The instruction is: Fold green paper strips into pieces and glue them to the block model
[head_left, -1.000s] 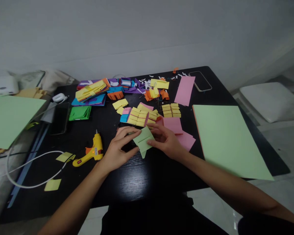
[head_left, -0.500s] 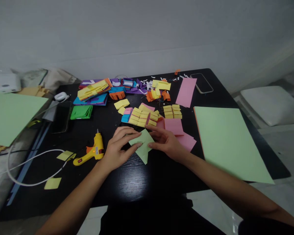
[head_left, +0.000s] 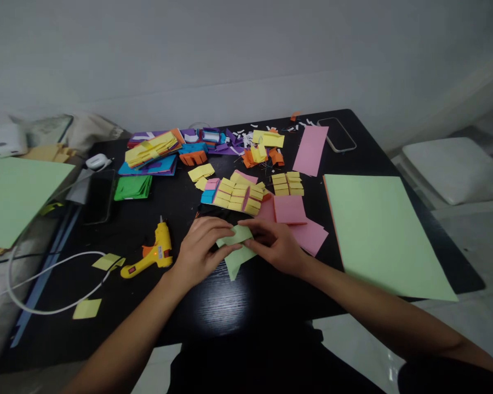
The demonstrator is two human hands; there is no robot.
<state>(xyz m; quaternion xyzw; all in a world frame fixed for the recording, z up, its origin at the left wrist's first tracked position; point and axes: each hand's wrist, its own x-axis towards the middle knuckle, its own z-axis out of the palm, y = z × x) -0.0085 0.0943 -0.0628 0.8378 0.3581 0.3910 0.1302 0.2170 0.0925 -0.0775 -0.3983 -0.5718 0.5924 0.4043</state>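
A small light-green paper piece (head_left: pixel 237 257) lies on the black table (head_left: pixel 238 306) near its front middle, partly folded over. My left hand (head_left: pixel 200 249) pinches its left side with curled fingers. My right hand (head_left: pixel 273 246) presses and grips its right side, fingers bent over the upper flap. Both hands meet over the paper, and part of it is hidden beneath them.
A yellow glue gun (head_left: pixel 152 253) with a white cord lies left of my hands. Stacks of yellow, pink, orange, blue and purple paper bits (head_left: pixel 238 194) fill the table's middle and back. A large green sheet (head_left: pixel 380 230) lies at the right, a phone (head_left: pixel 337 135) at the back.
The green paper was spread flat as a pointed shape; now its upper part is folded down and my hands have closed in over it.
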